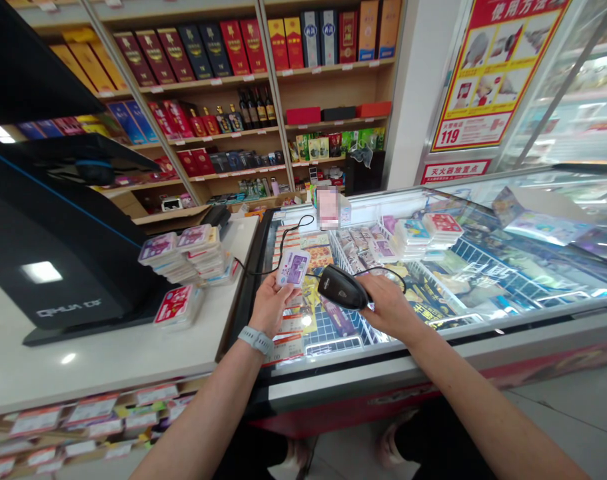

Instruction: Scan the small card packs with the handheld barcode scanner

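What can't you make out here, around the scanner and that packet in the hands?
Head view:
Purple-and-white packet in the left hand: print too small to read.
Handheld barcode scanner: grip hidden by the right hand.
Item beyond the chest freezer: front hidden by pixelated blur.
Black checkout terminal: cut off by the left edge.

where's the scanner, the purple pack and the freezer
barcode scanner (339, 288), head view, on its black body
purple pack (294, 267), head view, on its purple label
glass-topped freezer (433, 360), head view, on its front rail
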`<action>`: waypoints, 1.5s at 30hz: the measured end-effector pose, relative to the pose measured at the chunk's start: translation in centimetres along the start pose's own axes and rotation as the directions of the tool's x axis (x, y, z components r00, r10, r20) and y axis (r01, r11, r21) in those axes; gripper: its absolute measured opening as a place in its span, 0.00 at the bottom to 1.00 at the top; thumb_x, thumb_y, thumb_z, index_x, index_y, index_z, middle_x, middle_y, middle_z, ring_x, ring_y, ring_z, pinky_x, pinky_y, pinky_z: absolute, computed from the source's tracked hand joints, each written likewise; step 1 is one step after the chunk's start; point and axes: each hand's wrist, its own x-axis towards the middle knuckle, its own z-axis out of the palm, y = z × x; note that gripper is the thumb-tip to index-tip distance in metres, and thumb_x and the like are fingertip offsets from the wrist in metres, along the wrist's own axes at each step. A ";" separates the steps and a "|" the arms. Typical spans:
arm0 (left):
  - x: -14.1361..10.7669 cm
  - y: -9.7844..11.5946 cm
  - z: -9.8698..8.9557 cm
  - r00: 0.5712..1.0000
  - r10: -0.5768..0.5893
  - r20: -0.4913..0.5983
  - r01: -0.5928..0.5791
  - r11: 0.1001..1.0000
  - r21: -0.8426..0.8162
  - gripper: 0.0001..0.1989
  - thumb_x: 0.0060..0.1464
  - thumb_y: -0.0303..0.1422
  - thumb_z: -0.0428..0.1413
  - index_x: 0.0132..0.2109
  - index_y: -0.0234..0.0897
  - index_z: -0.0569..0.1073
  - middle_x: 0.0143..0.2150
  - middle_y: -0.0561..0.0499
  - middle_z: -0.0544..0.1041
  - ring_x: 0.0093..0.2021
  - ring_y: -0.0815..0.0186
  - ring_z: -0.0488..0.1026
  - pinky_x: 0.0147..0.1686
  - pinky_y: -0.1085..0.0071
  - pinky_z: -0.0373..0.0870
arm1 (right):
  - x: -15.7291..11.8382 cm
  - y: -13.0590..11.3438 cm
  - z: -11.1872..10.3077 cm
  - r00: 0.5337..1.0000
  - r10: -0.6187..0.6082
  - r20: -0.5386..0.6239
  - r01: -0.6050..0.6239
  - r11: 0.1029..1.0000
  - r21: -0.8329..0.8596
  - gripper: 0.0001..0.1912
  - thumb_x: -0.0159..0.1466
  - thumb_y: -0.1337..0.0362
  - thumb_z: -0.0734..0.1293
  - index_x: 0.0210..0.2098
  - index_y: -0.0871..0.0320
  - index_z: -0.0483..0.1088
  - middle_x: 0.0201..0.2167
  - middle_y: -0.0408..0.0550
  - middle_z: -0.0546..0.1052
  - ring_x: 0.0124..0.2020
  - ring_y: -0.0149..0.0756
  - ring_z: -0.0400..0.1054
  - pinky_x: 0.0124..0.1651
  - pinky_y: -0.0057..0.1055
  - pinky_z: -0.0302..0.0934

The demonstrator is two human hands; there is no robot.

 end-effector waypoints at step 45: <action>7.4 -2.7 9.5 0.922 0.275 0.273 -0.371 0.830 0.417 0.15 0.47 0.30 0.58 0.44 0.32 0.73 0.40 0.44 0.79 0.40 0.59 0.76 0.40 0.65 0.72 | 0.0 -0.1 -0.4 0.972 0.047 -0.228 -0.045 0.999 0.015 0.15 0.61 0.65 0.64 0.47 0.58 0.62 0.38 0.53 0.73 0.39 0.45 0.67 0.41 0.41 0.61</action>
